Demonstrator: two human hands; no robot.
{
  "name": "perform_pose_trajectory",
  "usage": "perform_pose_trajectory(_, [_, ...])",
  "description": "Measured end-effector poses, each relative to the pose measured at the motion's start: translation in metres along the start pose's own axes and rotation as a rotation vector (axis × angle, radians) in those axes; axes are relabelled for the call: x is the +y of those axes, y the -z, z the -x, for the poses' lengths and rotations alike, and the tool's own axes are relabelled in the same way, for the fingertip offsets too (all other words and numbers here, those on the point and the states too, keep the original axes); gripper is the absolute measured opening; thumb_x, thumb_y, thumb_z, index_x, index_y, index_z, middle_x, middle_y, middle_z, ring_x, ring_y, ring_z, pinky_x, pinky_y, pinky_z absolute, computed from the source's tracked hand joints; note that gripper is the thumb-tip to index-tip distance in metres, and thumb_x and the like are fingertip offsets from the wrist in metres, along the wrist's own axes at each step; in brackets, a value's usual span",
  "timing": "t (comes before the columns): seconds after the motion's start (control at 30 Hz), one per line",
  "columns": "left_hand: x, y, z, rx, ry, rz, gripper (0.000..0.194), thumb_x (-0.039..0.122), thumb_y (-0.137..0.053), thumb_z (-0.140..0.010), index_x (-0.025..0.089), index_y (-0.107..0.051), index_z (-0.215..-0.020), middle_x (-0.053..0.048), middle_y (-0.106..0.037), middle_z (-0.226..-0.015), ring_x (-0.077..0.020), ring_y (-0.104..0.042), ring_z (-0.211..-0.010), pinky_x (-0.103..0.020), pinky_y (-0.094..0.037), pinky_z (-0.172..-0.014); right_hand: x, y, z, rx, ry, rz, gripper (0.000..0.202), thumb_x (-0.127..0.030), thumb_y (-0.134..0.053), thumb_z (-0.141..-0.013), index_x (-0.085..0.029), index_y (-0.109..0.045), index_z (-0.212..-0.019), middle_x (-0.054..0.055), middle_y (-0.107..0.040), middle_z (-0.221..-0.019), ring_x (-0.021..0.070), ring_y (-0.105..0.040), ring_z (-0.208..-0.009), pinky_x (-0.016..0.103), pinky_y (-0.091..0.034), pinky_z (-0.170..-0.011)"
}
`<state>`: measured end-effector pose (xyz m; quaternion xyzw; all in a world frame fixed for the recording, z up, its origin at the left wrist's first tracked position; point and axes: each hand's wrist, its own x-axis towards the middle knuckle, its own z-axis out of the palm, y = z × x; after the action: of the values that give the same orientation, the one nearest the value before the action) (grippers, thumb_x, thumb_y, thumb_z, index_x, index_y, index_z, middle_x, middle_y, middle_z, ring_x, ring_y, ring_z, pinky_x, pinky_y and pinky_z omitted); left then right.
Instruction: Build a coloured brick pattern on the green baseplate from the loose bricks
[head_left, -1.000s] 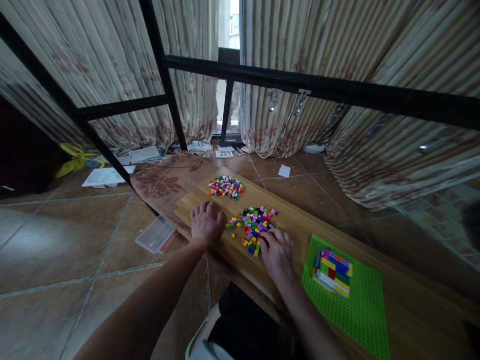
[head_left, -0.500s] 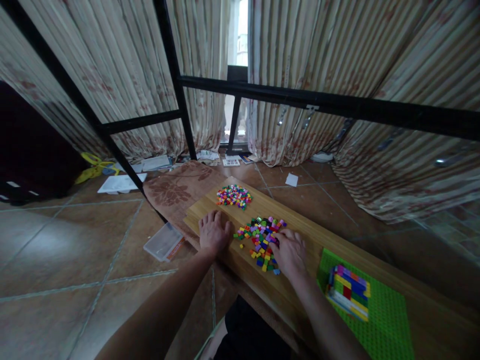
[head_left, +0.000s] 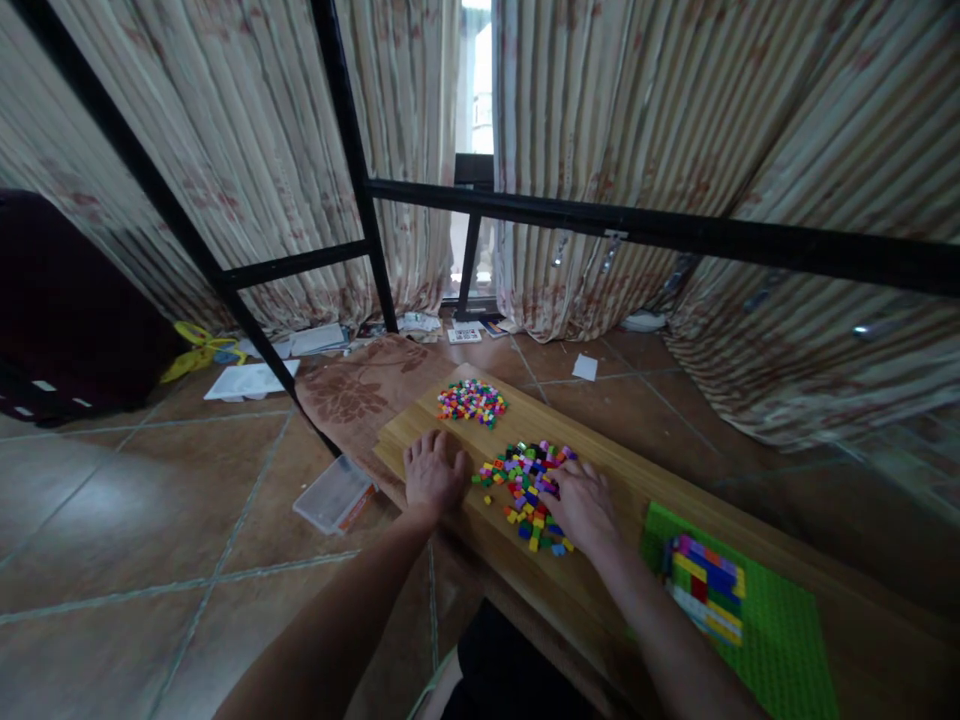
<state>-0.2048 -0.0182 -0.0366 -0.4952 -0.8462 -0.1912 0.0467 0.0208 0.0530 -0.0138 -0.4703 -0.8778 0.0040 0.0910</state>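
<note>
1. The 2 bare hands work at a long wooden tabletop (head_left: 592,588), which bears 2 loose piles of coloured bricks.
2. The left hand (head_left: 433,475) lies palm down near the tabletop's near edge, its fingers somewhat spread, with nothing visible in its grasp.
3. The right hand (head_left: 583,500) reaches into the right side of the nearer brick pile (head_left: 525,482), its thumb and fingers curled close together; I cannot tell whether it grips a brick.
4. The farther brick pile (head_left: 472,402) sits beyond the left hand, near the tabletop's far end.
5. To the right of the right hand, a green baseplate (head_left: 787,620) lies on the tabletop and carries 1 multicoloured brick build (head_left: 706,588).
6. A clear plastic box (head_left: 328,492) with an orange strip rests on the tiled floor (head_left: 157,520), left of the tabletop.
</note>
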Motion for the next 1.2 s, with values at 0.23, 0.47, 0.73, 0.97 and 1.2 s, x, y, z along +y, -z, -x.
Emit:
perform_pose_trajectory(0.23, [0.0,0.0,-0.002,-0.012,-0.003,-0.006,0.046,0.044,-0.042,-0.09,0.019,-0.054,-0.127,-0.012,-0.054,-0.132,-0.0306,-0.048,-0.119,-0.046,-0.033,-0.102,0.002,-0.001,-0.006,-0.05,-0.072,-0.049,0.022,-0.031,-0.07,-0.076,-0.025,-0.068,-0.096,0.005,-0.065,-0.104,0.0229,-0.052,-0.098,0.034,-0.035,-0.081])
perform_pose_trajectory(0.47, [0.0,-0.002,-0.003,0.0,-0.009,-0.009,0.047,0.045,-0.041,-0.09,0.018,-0.054,-0.127,-0.012,-0.054,-0.132,-0.0309,-0.047,-0.119,-0.046,-0.033,-0.101,0.002,0.007,-0.008,-0.124,-0.086,-0.121,0.017,-0.026,-0.065,-0.08,-0.024,-0.066,-0.097,0.005,-0.067,-0.105,0.0207,-0.054,-0.098,0.033,-0.034,-0.082])
perform_pose_trajectory(0.73, [-0.002,-0.007,-0.004,0.028,-0.025,-0.011,0.048,0.045,-0.042,-0.09,0.017,-0.055,-0.127,-0.013,-0.055,-0.13,-0.0314,-0.049,-0.116,-0.047,-0.034,-0.099,0.008,0.005,-0.002,-0.133,-0.094,-0.21,0.025,-0.023,-0.068,-0.077,-0.026,-0.066,-0.101,0.0,-0.068,-0.093,0.017,-0.055,-0.087,0.028,-0.034,-0.076])
perform_pose_trajectory(0.97, [-0.002,-0.008,-0.004,0.029,-0.024,0.003,0.049,0.046,-0.042,-0.09,0.017,-0.055,-0.127,-0.012,-0.055,-0.131,-0.0316,-0.048,-0.118,-0.046,-0.034,-0.099,0.01,0.005,-0.006,-0.084,-0.105,-0.243,0.02,-0.031,-0.061,-0.084,-0.025,-0.069,-0.102,0.003,-0.069,-0.093,0.0192,-0.055,-0.09,0.03,-0.035,-0.081])
perform_pose_trajectory(1.2, [-0.001,-0.005,-0.004,0.006,-0.008,-0.01,0.048,0.045,-0.044,-0.089,0.017,-0.055,-0.126,-0.012,-0.055,-0.131,-0.0315,-0.048,-0.117,-0.046,-0.034,-0.1,0.0,-0.004,-0.024,-0.066,-0.1,-0.206,0.022,-0.027,-0.056,-0.087,-0.022,-0.072,-0.101,0.01,-0.064,-0.104,0.0236,-0.052,-0.104,0.034,-0.035,-0.091])
